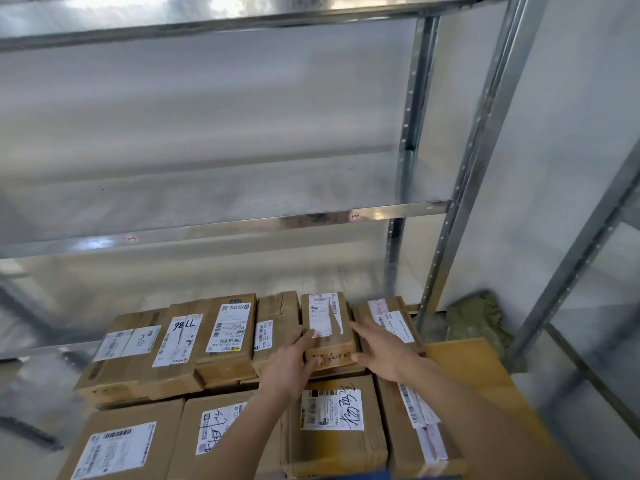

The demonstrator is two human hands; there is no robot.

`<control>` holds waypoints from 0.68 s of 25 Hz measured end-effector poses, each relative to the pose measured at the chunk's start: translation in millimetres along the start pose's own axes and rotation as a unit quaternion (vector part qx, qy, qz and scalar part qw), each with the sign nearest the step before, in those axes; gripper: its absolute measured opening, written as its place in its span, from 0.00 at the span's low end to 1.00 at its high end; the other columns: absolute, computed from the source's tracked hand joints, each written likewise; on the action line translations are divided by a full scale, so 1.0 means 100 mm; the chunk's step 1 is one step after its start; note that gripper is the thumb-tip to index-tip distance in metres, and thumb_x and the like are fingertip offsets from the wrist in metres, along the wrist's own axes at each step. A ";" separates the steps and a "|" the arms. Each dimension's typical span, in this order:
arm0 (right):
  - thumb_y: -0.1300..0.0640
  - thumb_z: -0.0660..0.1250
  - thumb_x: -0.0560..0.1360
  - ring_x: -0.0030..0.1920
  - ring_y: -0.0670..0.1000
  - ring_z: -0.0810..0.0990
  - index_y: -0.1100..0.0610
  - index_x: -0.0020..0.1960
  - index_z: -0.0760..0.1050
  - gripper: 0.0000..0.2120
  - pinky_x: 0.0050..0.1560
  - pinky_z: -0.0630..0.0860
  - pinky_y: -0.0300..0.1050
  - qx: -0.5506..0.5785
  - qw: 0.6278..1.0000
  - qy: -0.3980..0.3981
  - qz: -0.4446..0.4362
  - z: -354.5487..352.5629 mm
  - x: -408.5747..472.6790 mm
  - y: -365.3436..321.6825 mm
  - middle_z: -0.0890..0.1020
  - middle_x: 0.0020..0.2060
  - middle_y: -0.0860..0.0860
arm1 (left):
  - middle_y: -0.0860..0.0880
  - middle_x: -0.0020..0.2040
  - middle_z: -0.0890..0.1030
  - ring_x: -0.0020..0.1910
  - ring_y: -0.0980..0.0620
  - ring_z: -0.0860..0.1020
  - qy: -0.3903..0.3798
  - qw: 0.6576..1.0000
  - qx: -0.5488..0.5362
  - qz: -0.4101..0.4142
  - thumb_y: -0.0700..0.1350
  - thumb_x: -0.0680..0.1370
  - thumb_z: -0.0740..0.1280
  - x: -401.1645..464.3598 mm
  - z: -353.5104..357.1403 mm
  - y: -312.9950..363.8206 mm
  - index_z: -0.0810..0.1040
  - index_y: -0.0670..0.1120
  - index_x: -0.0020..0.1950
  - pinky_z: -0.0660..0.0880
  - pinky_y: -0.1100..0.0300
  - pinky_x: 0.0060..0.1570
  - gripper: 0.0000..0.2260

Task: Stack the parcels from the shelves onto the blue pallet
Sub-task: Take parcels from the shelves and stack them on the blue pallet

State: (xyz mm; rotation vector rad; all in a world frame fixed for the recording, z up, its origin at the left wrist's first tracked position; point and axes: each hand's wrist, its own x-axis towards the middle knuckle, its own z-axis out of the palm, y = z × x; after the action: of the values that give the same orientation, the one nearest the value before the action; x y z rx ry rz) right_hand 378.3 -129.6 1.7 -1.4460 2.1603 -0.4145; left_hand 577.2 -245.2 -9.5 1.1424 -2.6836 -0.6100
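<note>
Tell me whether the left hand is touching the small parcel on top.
Touching. The head view shows the left hand wrapped over the small parcel's near left corner, thumb on its label.

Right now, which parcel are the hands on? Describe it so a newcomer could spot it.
Below the bare metal shelves lies a stack of brown cardboard parcels. In its back row, the small parcel sits between the left hand and right hand. Unlike its neighbours, it carries a partly torn white label and handwriting on its near side.

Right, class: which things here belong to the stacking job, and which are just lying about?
Part of the job:
small parcel, held between the left hand and right hand
stacked parcels
metal shelves

Just lying about:
crumpled green bag
flat yellow cardboard
</note>
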 end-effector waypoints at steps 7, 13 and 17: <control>0.42 0.65 0.80 0.79 0.52 0.62 0.41 0.82 0.54 0.34 0.77 0.63 0.54 -0.019 0.995 0.067 0.075 -0.17 -1.16 -0.03 0.56 0.81 0.46 | 0.53 0.78 0.63 0.66 0.52 0.75 -0.017 0.997 0.018 0.075 0.60 0.81 0.60 -0.48 -0.30 0.42 0.62 0.58 0.77 0.75 0.47 0.64 0.25; 0.44 0.65 0.81 0.78 0.51 0.62 0.47 0.81 0.58 0.32 0.77 0.61 0.48 -0.052 0.982 0.117 0.141 -0.29 -2.67 -0.05 0.60 0.80 0.48 | 0.54 0.74 0.70 0.68 0.53 0.73 -0.026 0.980 -0.023 0.197 0.58 0.81 0.61 -1.22 -0.31 1.09 0.65 0.57 0.76 0.73 0.54 0.64 0.23; 0.45 0.65 0.81 0.81 0.51 0.56 0.48 0.83 0.55 0.34 0.79 0.56 0.48 -0.062 0.959 0.159 0.225 -0.37 -3.77 0.20 0.55 0.82 0.50 | 0.54 0.70 0.73 0.64 0.52 0.74 -0.073 0.959 -0.036 0.272 0.60 0.80 0.61 -1.63 -0.11 1.87 0.69 0.55 0.73 0.73 0.53 0.61 0.22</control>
State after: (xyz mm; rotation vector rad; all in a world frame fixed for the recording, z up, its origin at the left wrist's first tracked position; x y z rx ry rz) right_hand 458.3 224.9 112.3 -0.9445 2.7262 -0.3664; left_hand 571.9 -14.5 82.5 0.3125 -2.8786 -0.6976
